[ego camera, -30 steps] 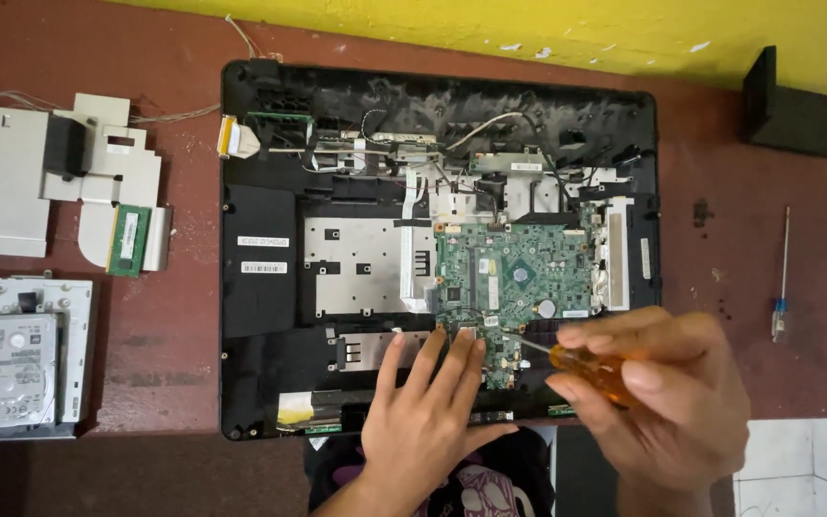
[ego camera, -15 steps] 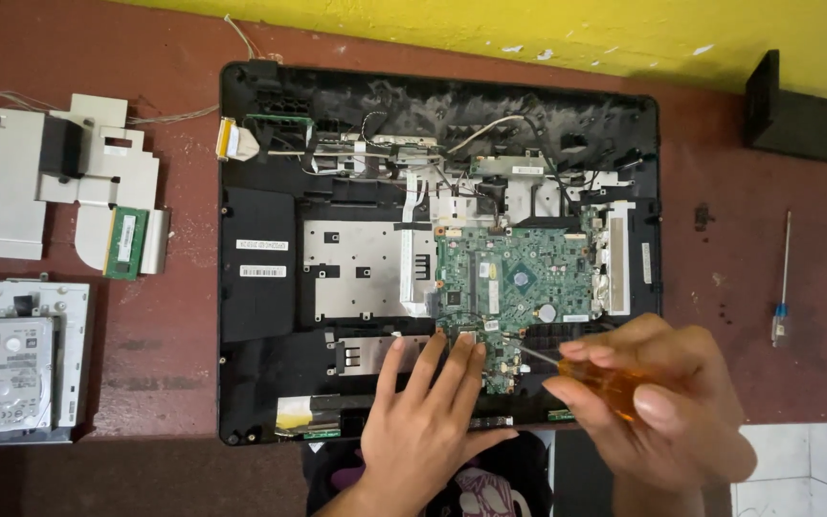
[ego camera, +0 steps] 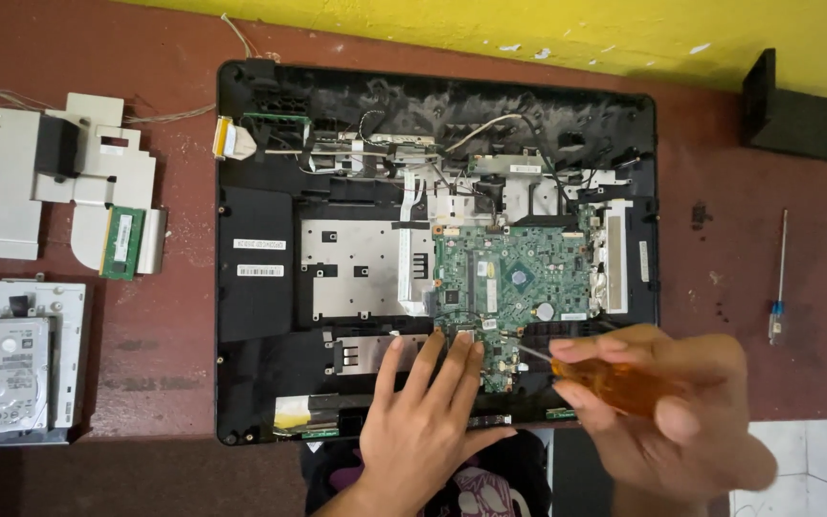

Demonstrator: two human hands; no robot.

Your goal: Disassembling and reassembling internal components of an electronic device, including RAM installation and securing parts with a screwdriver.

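My right hand (ego camera: 667, 412) was closed around the orange handle of a screwdriver (ego camera: 605, 383), its thin shaft angled up and left so the tip met the lower edge of the green board (ego camera: 514, 282). My left hand (ego camera: 428, 421) lay flat and open, fingertips (ego camera: 452, 349) pressing that same lower edge, holding nothing. The board sat right of centre in the opened black case (ego camera: 251, 316). I judged the step to be working a screw at the board's bottom edge (the screw itself was too small to make out); the next move called for a steady, upright tip and firm downward pressure. Left of the board, outside the case, lay a metal shield (ego camera: 11, 191), a memory stick (ego camera: 122, 244) and a drive (ego camera: 2, 373); right of it, a second screwdriver (ego camera: 779, 278).
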